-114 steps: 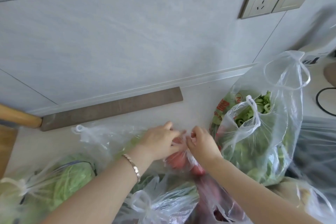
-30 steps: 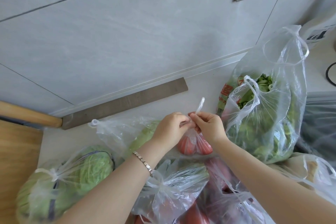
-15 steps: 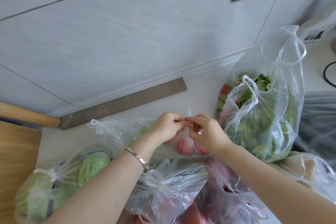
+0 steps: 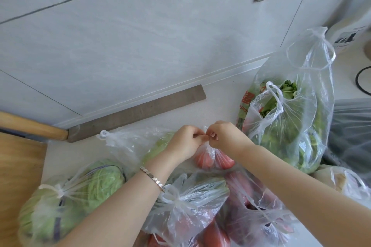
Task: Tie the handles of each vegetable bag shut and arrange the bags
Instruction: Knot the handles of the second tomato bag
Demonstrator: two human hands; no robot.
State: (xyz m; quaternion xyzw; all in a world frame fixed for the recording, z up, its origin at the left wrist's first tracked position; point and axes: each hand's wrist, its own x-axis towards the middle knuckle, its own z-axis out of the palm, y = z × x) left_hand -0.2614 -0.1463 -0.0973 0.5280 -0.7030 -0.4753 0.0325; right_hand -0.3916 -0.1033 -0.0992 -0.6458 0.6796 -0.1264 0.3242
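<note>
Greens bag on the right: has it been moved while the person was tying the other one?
No. The greens bag stands where it did, just right of the grey strip's end and close to the wall; only the camera shifted.

Both hands meet fingertip to fingertip over a small clear tomato bag (image 4: 212,158), the left hand (image 4: 185,140) and right hand (image 4: 224,138) pinching the bag's gathered handles between them, with the red tomatoes hanging just below the knuckles. A metal bracelet (image 4: 153,178) circles the left wrist. Under the left forearm lies a knotted bag (image 4: 188,202), and farther out to the left of that arm a tied cabbage bag (image 4: 70,202) rests by a wooden board (image 4: 18,176). Just beyond the right hand stands a tall bag of leafy greens (image 4: 291,122), its handles loose. Past both hands, a grey strip (image 4: 136,113) lies along the wall's foot.
</note>
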